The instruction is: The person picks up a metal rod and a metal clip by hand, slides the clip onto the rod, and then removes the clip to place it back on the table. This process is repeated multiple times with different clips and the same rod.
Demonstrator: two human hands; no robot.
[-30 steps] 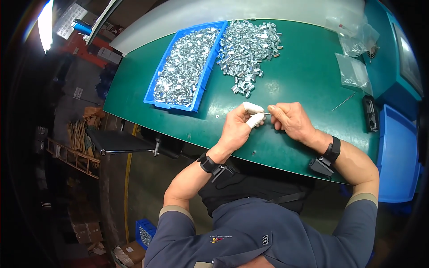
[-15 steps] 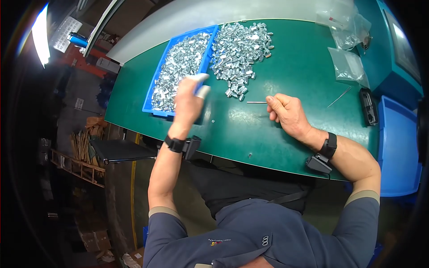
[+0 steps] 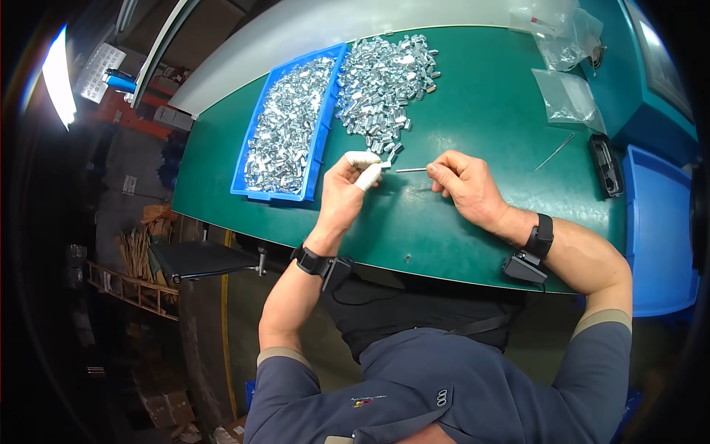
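Observation:
My left hand [image 3: 349,185], with white finger cots on two fingertips, pinches a small metal piece [image 3: 386,157] just below the loose heap of shiny metal pieces [image 3: 384,80] on the green table [image 3: 488,118]. My right hand [image 3: 462,185] holds a thin metal rod [image 3: 411,170] that points left toward that piece. The two hands are a few centimetres apart over the table's near middle. A blue tray [image 3: 322,137] filled with the same metal pieces lies to the left of the heap.
Clear plastic bags [image 3: 566,95] lie at the far right of the table, with a thin rod [image 3: 555,152] and a black tool [image 3: 606,166] beside them. A blue bin [image 3: 662,237] stands at the right. Shelving and a cart [image 3: 192,259] sit left below the table edge.
My left hand went out to the blue tray, then came back to the table's middle with a small metal piece. My right hand stayed put with the rod.

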